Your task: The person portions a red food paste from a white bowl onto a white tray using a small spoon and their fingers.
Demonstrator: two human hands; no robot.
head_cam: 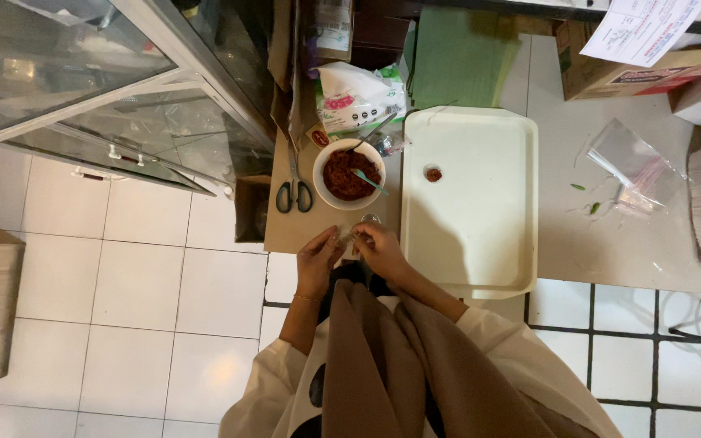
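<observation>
your left hand [318, 261] and right hand [379, 247] are together at the near edge of the brown board [285, 227], both pinching a small clear plastic bag [346, 236] between them. fingers closed on it from either side, the bag is tiny and mostly hidden, can't tell if it's filled or empty.

just beyond the hands sits the white bowl [349, 174] of dark red paste with a teal spoon [369, 180] resting in it, handle pointing right. scissors [294, 188] lie left of the bowl on the board. white tray [470, 203] to your right has one small red blob [433, 174] on it, well apart from the hands. more clear bags [630, 166] lie further right on the counter, and a white and green packet [357, 97] is behind the bowl.

to do this step well, i'd judge: keep the bag mouth up and held taut with both thumbs, work close to the bowl so nothing drips on the board, keep paste off the bag's rim. pinch light, the film looks thin and slippery. watch the spoon, it could tip out of the bowl if bumped.
</observation>
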